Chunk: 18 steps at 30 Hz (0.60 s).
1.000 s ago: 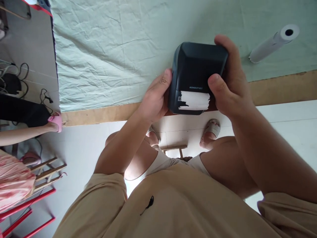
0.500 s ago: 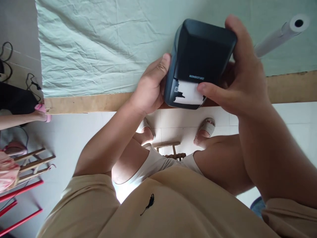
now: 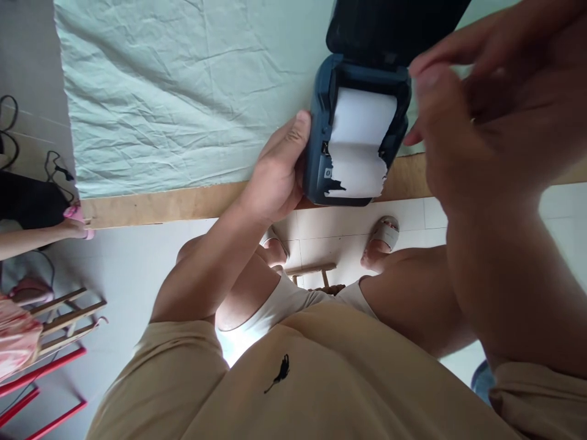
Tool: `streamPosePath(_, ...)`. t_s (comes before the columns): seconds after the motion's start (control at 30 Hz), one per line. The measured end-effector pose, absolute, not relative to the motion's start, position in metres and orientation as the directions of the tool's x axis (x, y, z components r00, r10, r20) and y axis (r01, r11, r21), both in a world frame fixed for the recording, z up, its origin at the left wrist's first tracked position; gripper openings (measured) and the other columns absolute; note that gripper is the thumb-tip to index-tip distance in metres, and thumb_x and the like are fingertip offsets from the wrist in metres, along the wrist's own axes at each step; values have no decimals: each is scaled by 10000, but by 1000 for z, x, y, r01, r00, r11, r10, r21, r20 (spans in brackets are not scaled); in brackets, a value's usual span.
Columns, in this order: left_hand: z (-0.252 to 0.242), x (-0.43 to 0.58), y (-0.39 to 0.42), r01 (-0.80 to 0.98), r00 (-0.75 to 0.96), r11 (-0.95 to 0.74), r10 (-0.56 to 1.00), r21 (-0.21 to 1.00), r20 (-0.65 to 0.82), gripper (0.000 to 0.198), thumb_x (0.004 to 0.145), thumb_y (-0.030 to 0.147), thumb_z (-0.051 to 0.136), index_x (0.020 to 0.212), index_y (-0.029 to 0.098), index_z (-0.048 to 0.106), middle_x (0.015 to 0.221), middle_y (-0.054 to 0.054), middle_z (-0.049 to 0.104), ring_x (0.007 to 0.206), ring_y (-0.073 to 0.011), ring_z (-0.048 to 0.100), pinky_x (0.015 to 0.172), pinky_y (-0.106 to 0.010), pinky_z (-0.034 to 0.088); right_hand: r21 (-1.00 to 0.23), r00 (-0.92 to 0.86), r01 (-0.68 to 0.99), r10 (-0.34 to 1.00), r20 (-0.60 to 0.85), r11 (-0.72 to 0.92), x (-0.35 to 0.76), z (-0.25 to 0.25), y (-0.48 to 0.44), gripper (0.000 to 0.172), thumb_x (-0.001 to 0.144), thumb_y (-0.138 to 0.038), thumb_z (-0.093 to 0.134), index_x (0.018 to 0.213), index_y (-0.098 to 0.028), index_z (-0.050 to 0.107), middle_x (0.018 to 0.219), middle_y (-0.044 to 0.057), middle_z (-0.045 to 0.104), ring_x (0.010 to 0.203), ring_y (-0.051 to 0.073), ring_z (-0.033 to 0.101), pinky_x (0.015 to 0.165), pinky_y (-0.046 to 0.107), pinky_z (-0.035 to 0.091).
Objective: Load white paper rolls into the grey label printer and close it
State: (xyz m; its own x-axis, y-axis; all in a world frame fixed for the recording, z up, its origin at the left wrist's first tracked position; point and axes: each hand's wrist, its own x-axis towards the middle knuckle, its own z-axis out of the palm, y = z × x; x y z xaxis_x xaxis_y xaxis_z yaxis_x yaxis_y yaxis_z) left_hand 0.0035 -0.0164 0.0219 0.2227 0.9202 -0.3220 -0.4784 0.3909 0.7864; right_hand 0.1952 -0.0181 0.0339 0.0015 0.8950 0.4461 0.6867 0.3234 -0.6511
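Observation:
A dark blue label printer (image 3: 321, 122) is held over the table's front edge, its black lid (image 3: 394, 27) swung up. Inside lies a white paper roll (image 3: 364, 116), and its torn-edged end hangs over the printer's front. My left hand (image 3: 282, 165) grips the printer's left side, with the thumb on top and the other fingers mostly hidden. At the right, my right hand (image 3: 486, 116) is close beside the printer's upper right corner, with thumb and forefinger near each other; whether anything is between them is hidden.
A green cloth (image 3: 183, 91) covers the table, whose bare wooden edge (image 3: 151, 206) runs along the front. At the left are another person's foot in a pink shoe, black cables, a wooden stool (image 3: 68, 318) and red bars (image 3: 46, 370).
The printer's lid has swung open, showing the paper roll inside. My right hand has moved off the printer's front to its right side. My left hand keeps its grip.

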Motion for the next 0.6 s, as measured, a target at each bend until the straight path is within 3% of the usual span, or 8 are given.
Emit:
streamPosePath(0.07,23,4,-15,-475,232,408,913,779,-336,413,1131,426,563,790,194,593,672,8,556,799,-169,775,673,-232,613,-456,-85,828,878,471,325,188,43,-15,130,1006,-380,683,977,-261,727,979,5,749,819,196,710,790,422,586)
streamPosePath(0.17,26,7,-14,-486,214,421,907,766,-363,464,1155,394,489,751,190,590,656,-2,554,803,-176,779,717,-248,628,-202,-184,951,954,237,233,177,62,-13,152,901,-319,714,1033,-260,761,983,10,801,876,257,746,714,389,499)
streamPosePath(0.27,30,8,-14,-485,206,448,893,751,-400,477,1174,341,399,775,190,612,647,2,537,715,-147,721,691,-241,595,-60,-125,990,992,6,125,168,75,-14,182,959,-375,654,1060,-280,771,1058,40,805,928,308,755,671,391,421)
streamPosePath(0.33,32,7,-15,-489,203,458,887,742,-414,437,1166,313,425,796,189,621,662,7,540,649,-117,648,627,-217,540,-12,-92,996,993,-79,91,165,78,-14,196,996,-396,624,1082,-294,768,984,41,775,870,297,730,658,386,379)
streamPosePath(0.47,29,-1,-16,-485,283,508,862,712,-422,383,1161,304,453,856,185,652,706,16,569,580,-88,550,536,-212,482,-102,-124,987,992,-29,120,171,77,-14,343,899,-429,740,1233,-349,736,718,0,627,624,222,560,608,342,261)
streamPosePath(0.53,24,-5,-17,-490,316,512,859,706,-404,356,1154,320,479,883,192,671,734,15,613,609,-94,601,565,-218,523,-238,-215,946,976,44,220,181,79,-19,325,868,-457,753,1181,-370,746,640,-25,573,586,185,515,600,339,291)
streamPosePath(0.6,19,-9,-17,-496,321,497,867,712,-381,310,1121,357,570,876,202,678,770,7,670,692,-117,691,580,-215,548,-470,-171,858,978,115,205,195,80,-25,362,829,-579,812,1119,-367,766,667,-36,608,595,158,556,596,331,379)
